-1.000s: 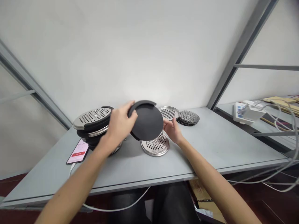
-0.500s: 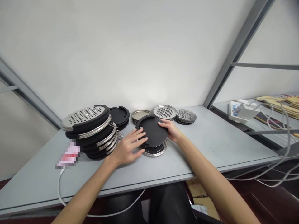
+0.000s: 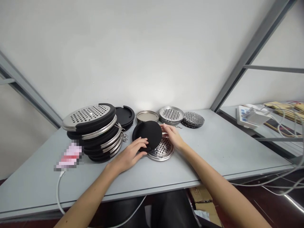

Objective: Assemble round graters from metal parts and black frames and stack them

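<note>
A black round cover is tilted above a perforated metal grater disc on the table. My left hand grips the cover's lower left edge, fingers on its face and thumb at the lower rim. At the right edge of the cover is my right hand, its bent fingertips against the rim, just over the grater disc. Part of the disc is hidden under the cover. Some of the right fingers are hidden too.
On the left rises a tall stack of black-rimmed graters beside a black round case. Along the wall sit a plain metal disc, slotted grater discs and dark grater discs. A white cable hangs at left.
The black cover has turned over in my hands, from its recessed side to a smooth face, and shifted left. More of the grater disc beneath shows. The view has shifted slightly.
</note>
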A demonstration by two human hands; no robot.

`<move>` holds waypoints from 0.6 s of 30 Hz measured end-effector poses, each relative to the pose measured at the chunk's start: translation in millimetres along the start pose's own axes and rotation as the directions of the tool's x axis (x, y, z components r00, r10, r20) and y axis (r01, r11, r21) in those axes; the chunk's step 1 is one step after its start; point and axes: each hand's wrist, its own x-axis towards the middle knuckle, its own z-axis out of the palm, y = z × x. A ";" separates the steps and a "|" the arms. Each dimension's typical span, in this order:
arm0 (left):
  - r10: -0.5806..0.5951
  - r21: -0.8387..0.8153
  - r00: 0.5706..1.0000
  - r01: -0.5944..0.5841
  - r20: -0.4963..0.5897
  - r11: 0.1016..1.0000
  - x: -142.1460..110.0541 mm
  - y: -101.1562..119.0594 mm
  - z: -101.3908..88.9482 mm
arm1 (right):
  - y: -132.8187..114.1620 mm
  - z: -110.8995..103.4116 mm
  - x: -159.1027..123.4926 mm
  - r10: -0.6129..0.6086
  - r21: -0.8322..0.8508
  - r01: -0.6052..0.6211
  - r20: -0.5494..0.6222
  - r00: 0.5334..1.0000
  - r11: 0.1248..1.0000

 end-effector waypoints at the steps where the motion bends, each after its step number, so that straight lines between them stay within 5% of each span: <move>1: -0.025 -0.010 1.000 0.025 -0.004 1.000 -0.7 -0.8 0.7 | 0.8 -0.4 -1.2 -0.088 -0.179 0.083 -0.019 0.996 0.980; 3: -0.061 -0.028 0.998 0.061 -0.007 0.998 -1.5 -2.7 1.7 | 1.4 -0.2 -4.5 -0.237 -0.476 0.218 0.021 0.971 0.852; 5: -0.070 -0.044 0.997 0.069 -0.028 0.997 -1.5 -4.7 2.0 | 1.7 1.5 -7.8 -0.289 -0.604 0.296 0.111 0.951 0.740; 13: -0.122 -0.085 0.954 0.102 -0.273 0.991 0.5 -14.0 2.9 | 9.7 -0.4 -14.9 -0.190 -0.673 0.391 0.355 0.915 0.628; 18: -0.127 -0.072 0.945 0.111 -0.302 0.991 -0.8 -15.7 4.1 | 15.3 -20.8 -15.9 -0.089 -0.725 0.326 0.346 0.934 0.607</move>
